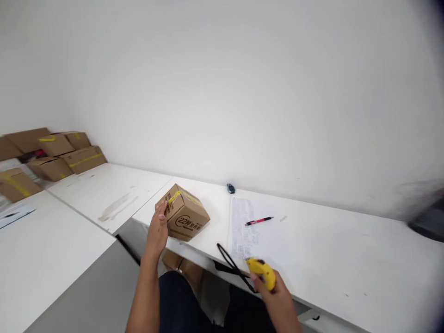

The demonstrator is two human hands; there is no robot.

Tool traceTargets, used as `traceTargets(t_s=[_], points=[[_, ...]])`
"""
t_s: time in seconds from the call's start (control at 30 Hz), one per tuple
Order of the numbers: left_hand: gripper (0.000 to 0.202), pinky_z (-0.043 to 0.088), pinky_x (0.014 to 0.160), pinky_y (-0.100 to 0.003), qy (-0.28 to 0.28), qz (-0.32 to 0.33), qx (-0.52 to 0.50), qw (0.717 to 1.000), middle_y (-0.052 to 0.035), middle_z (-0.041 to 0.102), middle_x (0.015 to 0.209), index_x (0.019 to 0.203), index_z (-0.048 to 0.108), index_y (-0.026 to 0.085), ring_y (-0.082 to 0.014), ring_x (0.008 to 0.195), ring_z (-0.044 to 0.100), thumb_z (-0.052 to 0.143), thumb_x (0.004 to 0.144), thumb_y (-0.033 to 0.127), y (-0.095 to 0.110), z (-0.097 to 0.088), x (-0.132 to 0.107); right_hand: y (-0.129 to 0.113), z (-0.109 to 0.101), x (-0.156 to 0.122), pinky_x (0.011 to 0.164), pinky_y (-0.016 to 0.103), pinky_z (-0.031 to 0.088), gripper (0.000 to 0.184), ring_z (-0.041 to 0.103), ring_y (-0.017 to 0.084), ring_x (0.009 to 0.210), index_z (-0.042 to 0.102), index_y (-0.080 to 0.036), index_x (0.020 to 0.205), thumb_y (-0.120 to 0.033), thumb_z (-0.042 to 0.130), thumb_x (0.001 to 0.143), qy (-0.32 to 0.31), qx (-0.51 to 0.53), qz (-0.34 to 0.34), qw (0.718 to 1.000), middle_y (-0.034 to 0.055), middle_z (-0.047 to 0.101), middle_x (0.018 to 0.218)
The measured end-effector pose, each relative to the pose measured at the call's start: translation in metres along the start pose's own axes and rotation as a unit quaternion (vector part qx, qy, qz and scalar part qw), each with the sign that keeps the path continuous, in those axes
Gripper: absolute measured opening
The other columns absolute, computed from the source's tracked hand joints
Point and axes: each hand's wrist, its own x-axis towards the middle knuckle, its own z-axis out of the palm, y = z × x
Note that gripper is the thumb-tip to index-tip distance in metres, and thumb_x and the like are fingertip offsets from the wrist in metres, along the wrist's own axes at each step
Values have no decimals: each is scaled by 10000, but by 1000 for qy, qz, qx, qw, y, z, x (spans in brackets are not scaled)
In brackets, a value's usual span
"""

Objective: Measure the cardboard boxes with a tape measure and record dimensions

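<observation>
Touching angular cardboard box (190,213); gripping curved yellow tool (261,269).

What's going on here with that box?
A person has the left hand against the side of a cardboard box with yellow tape on it. The right hand holds a yellow tool, perhaps a cutter, away from the box. A red pen and printed paper lie on the white table.

Box (187,215): on worktop (329,249), left of paper (240,236), against left hand (158,231).
Pen (259,221): on paper, right part.
Key fob (231,188): behind paper, near wall (260,101).
Cutter (259,267): in right hand (276,294), before paper.
Cartons (55,169): far left.
</observation>
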Motion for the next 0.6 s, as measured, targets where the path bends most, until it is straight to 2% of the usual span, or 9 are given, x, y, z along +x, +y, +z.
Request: traceTargets(t_s=[0.1, 0.2, 0.27, 0.33, 0.4, 0.43, 0.47, 0.53, 0.6], points=[[947, 271, 1156, -462, 45, -111, -228, 966, -146, 518, 1434, 1486, 351, 216, -281, 1348, 455, 90, 810, 825, -24, 3, -20, -28, 11, 14, 402, 224, 365, 478, 505, 115, 498, 619, -218, 1011, -491, 775, 650, -111, 130, 129, 977, 43, 716, 881], [985, 329, 1108, -464, 25, -211, -329, 920, -184, 630, 1291, 1514, 245, 169, -280, 1247, 559, 124, 802, 839, -38, 30, -35, -66, 34, 23, 380, 184, 271, 509, 451, 76, 484, 598, -219, 1039, -457, 804, 639, -162, 148, 87, 972, 33, 703, 901], [911, 353, 1084, -440, 35, -231, -331, 914, -176, 622, 1302, 1474, 318, 183, -269, 1254, 550, 170, 832, 812, -38, 49, -47, -89, 48, 21, 388, 188, 276, 525, 425, 71, 473, 576, -205, 1052, -494, 782, 665, -177, 126, 26, 976, 30, 696, 849], [795, 369, 1064, -426, 114, -215, -271, 931, -154, 570, 1365, 1384, 423, 212, -260, 1294, 502, 179, 869, 766, -30, 59, -63, -104, 56, 13, 399, 202, 313, 530, 435, 83, 475, 548, -201, 1076, -534, 736, 709, -179, 93, -40, 979, 26, 689, 816], [685, 367, 1058, -420, 201, -181, -165, 949, -126, 569, 1338, 1233, 520, 223, -255, 1289, 480, 216, 890, 732, -16, 57, -85, -110, 59, 2, 436, 218, 392, 508, 509, 112, 523, 534, -211, 1096, -529, 711, 742, -187, 40, -108, 975, 22, 687, 828], [644, 376, 1044, -413, 205, -167, -121, 957, -113, 602, 1265, 1126, 562, 221, -255, 1244, 501, 238, 892, 725, -8, 54, -96, -109, 59, -3, 466, 229, 437, 490, 554, 129, 565, 537, -218, 1098, -513, 713, 748, -200, 9, -144, 969, 22, 687, 846], [619, 401, 1011, -403, 171, -158, -98, 968, -100, 639, 1156, 1012, 589, 218, -254, 1163, 539, 260, 887, 727, 2, 49, -108, -106, 58, -8, 512, 244, 481, 475, 594, 147, 618, 548, -223, 1099, -494, 720, 748, -220, -23, -182, 958, 26, 689, 872], [601, 466, 885, -377, 3, -169, -122, 978, -74, 664, 907, 828, 599, 211, -237, 938, 598, 297, 881, 728, 25, 42, -127, -95, 56, -15, 642, 284, 543, 470, 651, 185, 747, 578, -230, 1115, -469, 738, 743, -275, -88, -264, 920, 45, 697, 944], [609, 489, 717, -345, -176, -208, -196, 942, -48, 619, 692, 734, 597, 197, -199, 702, 582, 317, 885, 716, 48, 40, -138, -84, 53, -18, 758, 327, 556, 486, 671, 214, 855, 594, -247, 1169, -474, 728, 760, -326, -137, -333, 874, 61, 704, 1020]])
